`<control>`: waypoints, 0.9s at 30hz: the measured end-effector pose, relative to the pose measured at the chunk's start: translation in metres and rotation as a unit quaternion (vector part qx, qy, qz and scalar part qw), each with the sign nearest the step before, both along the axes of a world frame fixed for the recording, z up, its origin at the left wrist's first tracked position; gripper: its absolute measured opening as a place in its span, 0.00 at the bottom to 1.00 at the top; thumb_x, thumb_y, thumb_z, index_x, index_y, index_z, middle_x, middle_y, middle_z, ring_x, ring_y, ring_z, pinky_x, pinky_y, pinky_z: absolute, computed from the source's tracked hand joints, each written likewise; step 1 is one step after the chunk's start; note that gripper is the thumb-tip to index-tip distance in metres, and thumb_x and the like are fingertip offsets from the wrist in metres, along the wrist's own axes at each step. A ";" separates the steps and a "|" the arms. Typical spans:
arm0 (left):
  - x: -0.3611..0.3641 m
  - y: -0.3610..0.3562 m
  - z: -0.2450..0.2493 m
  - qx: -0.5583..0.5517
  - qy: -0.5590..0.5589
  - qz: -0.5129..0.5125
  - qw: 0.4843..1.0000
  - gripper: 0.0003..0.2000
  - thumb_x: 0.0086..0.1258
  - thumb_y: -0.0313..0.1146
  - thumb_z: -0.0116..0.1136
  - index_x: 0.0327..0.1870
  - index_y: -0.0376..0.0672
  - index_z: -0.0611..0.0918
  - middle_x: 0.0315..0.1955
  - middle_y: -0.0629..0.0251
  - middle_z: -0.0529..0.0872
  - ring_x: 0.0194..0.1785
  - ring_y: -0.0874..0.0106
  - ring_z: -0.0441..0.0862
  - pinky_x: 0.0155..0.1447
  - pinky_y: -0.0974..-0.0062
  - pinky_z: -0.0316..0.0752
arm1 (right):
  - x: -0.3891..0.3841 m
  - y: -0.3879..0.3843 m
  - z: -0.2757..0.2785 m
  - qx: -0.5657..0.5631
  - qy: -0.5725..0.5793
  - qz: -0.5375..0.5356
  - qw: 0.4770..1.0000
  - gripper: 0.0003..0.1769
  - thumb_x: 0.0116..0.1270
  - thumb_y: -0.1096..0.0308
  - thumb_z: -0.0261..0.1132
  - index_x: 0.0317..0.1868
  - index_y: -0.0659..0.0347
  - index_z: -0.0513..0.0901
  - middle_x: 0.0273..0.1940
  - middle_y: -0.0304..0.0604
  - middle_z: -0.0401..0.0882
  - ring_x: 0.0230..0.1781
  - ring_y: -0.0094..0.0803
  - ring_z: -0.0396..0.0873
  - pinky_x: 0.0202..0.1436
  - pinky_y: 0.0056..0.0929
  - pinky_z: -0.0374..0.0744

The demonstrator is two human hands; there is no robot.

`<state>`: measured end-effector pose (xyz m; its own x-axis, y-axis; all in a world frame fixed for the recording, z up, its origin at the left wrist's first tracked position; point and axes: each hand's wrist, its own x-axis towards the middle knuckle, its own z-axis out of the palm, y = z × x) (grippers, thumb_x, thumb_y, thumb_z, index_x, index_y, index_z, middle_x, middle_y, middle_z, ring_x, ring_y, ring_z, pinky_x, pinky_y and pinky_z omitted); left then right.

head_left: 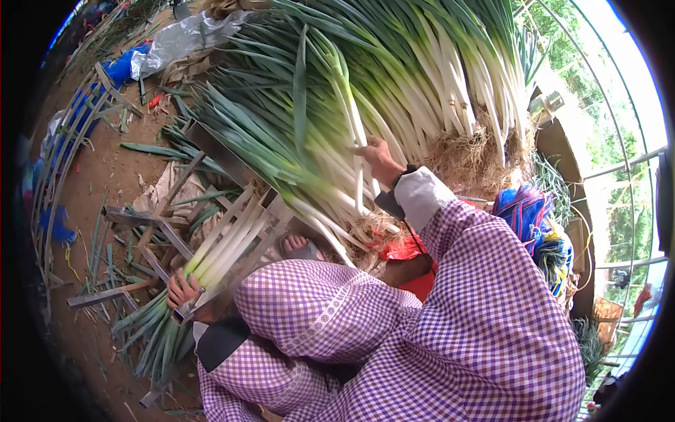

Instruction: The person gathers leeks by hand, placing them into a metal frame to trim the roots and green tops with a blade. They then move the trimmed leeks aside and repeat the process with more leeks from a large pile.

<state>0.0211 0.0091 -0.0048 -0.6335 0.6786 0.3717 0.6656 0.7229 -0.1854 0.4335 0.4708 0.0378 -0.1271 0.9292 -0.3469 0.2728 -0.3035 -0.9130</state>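
My right hand point(380, 160) grips the white stalk of a long green onion point(349, 105), which stands upright in front of the big pile. My left hand point(183, 290) is wrapped round a small bundle of green onions point(226, 235), just above its leaves. The bundle lies slanted in a metal frame point(172, 239), its white ends toward the pile and its green leaves hanging down at the lower left. Directly in front of me lies the pile of green onions point(422, 77), white stalks and brown roots toward the right.
Red plastic point(403, 247) lies under the roots near my foot point(301, 247). Blue and multicoloured cord point(527, 214) is heaped at the right. Silver sheeting point(190, 42) lies at the upper left. Loose leaves litter the dirt floor point(116, 169). Metal bars point(626, 172) run along the right side.
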 end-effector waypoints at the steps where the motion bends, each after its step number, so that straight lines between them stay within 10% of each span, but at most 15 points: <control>1: 0.001 0.000 -0.001 0.003 -0.002 0.002 1.000 0.20 0.76 0.49 0.58 0.66 0.58 0.80 0.61 0.68 0.81 0.66 0.63 0.78 0.69 0.54 0.69 | -0.006 -0.002 -0.004 -0.004 -0.002 -0.005 1.000 0.27 0.59 0.72 0.77 0.57 0.76 0.81 0.42 0.55 0.85 0.42 0.43 0.83 0.50 0.37 0.78; 14: -0.002 -0.004 -0.001 -0.018 -0.015 0.001 1.000 0.20 0.79 0.50 0.56 0.69 0.59 0.78 0.65 0.69 0.79 0.68 0.64 0.76 0.69 0.56 0.68 | -0.049 -0.041 -0.002 0.031 0.006 -0.149 0.988 0.39 0.57 0.77 0.76 0.69 0.68 0.69 0.50 0.53 0.81 0.46 0.38 0.81 0.52 0.37 0.79; 27: -0.001 -0.003 -0.002 -0.008 -0.010 0.001 1.000 0.21 0.79 0.49 0.56 0.69 0.58 0.79 0.64 0.67 0.79 0.68 0.63 0.75 0.71 0.53 0.66 | -0.016 -0.021 0.032 -0.067 0.157 0.031 0.985 0.30 0.71 0.59 0.69 0.69 0.59 0.72 0.46 0.47 0.83 0.36 0.32 0.81 0.38 0.33 0.79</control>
<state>0.0202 0.0058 -0.0066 -0.6416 0.6831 0.3489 0.6681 0.7211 -0.1834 0.4176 0.4495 0.0700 -0.3035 0.8644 -0.4008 0.0050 -0.4193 -0.9079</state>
